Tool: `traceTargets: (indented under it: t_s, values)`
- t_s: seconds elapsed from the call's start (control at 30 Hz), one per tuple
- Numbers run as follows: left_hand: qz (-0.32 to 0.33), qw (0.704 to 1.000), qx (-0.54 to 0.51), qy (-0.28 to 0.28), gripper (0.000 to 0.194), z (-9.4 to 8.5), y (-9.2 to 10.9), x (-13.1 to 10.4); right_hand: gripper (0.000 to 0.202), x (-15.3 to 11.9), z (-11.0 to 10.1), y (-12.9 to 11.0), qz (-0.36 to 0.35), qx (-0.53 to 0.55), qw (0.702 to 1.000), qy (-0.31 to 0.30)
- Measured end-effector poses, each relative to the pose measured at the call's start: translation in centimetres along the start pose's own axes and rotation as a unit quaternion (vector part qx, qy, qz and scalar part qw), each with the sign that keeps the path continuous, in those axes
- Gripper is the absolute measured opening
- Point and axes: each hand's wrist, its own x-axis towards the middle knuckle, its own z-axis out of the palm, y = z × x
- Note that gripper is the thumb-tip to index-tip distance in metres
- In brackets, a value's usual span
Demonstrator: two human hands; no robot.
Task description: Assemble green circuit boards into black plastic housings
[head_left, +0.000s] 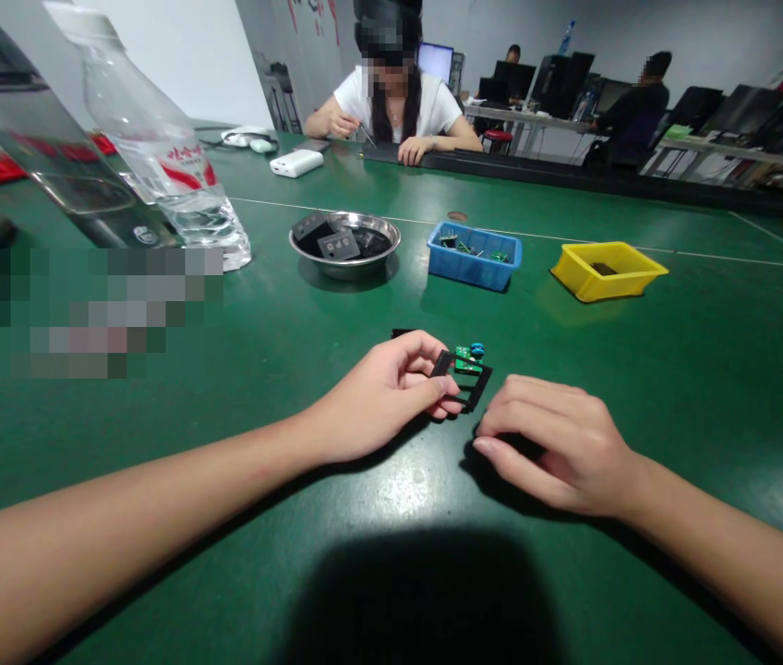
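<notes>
My left hand [391,397] grips the left side of a black rectangular frame [480,388] between thumb and fingers, a little above the green table. Just behind the frame a small green circuit board [463,358] with a blue part is visible, partly seen through the opening. A dark piece [402,332] shows behind my left hand's knuckles, mostly hidden. To the right, my right hand [558,443] is held low over the table with curled fingers, its thumb apart from them and nothing between; it does not touch the frame.
Across the green table [259,499] stand a metal bowl [346,268] of black parts, a blue bin [471,268] with circuit boards and a yellow bin [606,286]. Bottles [156,166] stand at the left, near a white box [296,163]. A person [398,102] sits opposite.
</notes>
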Motion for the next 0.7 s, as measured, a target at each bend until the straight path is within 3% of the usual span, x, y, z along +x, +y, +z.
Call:
traceTargets:
  t_s: [0.23, 0.33, 0.47, 0.6, 0.7]
  values:
    - [0.004, 1.000, -0.001, -0.012, 0.019, -0.1, 0.2, 0.1, 0.008, -0.4, -0.6, 1.5, 0.105, -0.057, 0.987, 0.104]
    - [0.007, 1.000, -0.010, -0.025, 0.021, 0.0, 0.1, -0.1, 0.021, -0.5, -0.2, 1.5, 0.169, -0.025, 0.981, 0.093]
    - [0.024, 0.998, 0.008, -0.055, 0.025, 0.2, 0.1, -0.7, 0.017, -0.5, 0.1, 0.8, 0.204, 0.022, 0.975, 0.083]
    - [0.084, 0.977, 0.150, -0.126, 0.026, 0.3, 0.4, -1.2, 0.012, -0.5, 0.1, 1.1, 0.254, 0.076, 0.951, 0.161]
    - [0.159, 0.932, 0.284, -0.160, 0.038, 0.2, 0.6, -1.5, 0.008, -0.3, -0.2, 2.6, 0.312, 0.146, 0.908, 0.240]
